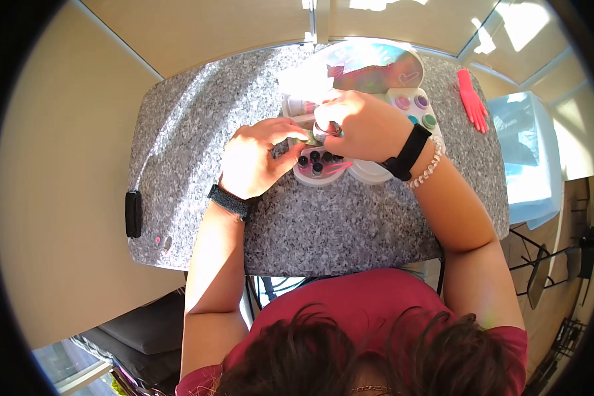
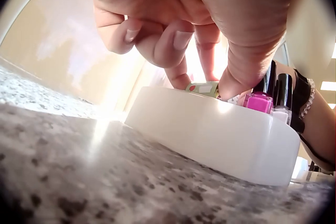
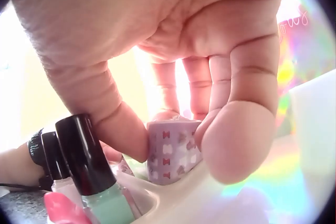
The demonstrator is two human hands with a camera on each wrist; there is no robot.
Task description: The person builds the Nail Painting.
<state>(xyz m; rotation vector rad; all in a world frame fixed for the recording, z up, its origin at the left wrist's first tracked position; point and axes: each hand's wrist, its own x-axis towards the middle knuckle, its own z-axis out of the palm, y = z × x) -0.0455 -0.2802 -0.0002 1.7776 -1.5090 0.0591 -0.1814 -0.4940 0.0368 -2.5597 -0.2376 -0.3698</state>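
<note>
My right hand (image 1: pixel 366 122) pinches a lilac roll printed with bows and hearts (image 3: pixel 173 150) between thumb and fingers, over the white compartment tray (image 2: pixel 205 129). Close on its left, my left hand (image 1: pixel 254 155) pinches a small green patterned piece (image 2: pixel 203 88) with thumb and fingertip, just above the tray's rim. The rest of that piece is hidden by the rim. Nail polish bottles with black caps (image 1: pixel 317 167) stand in the front compartment. One is magenta (image 2: pixel 259 102) and another mint green (image 3: pixel 109 205). A pink tool (image 1: pixel 336 169) lies beside them.
Behind the tray is a raised iridescent lid (image 1: pixel 376 69). Small coloured pots (image 1: pixel 421 102) sit in the tray's right part. A pink glove-like hand (image 1: pixel 472 102) lies at the table's right, and a black case (image 1: pixel 133 214) at its left edge.
</note>
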